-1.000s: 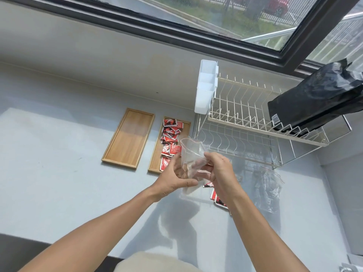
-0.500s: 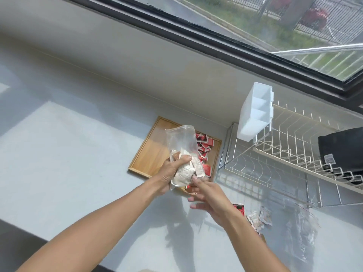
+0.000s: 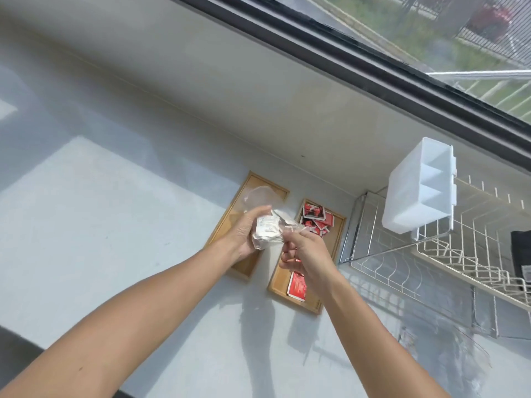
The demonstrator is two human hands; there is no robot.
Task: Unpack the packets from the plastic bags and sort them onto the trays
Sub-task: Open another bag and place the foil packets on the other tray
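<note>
My left hand (image 3: 244, 234) grips a clear plastic bag (image 3: 265, 219) stuffed with white packets, held above the left wooden tray (image 3: 267, 186), which looks bare where it shows. The bag's open mouth points up and away. My right hand (image 3: 304, 254) pinches the bag's right lower corner. The right wooden tray (image 3: 339, 228) holds several red packets (image 3: 317, 216), and one more red packet (image 3: 297, 285) lies near its front end. Both trays rest side by side on the pale counter.
A white wire dish rack (image 3: 431, 254) with a white plastic cutlery caddy (image 3: 419, 191) stands to the right of the trays. A black item (image 3: 521, 248) sits on the rack at the right edge. A window frame runs along the back wall.
The bag with white packets has been carried left from in front of the rack to above the left tray and tipped on its side. My view has swung left.
</note>
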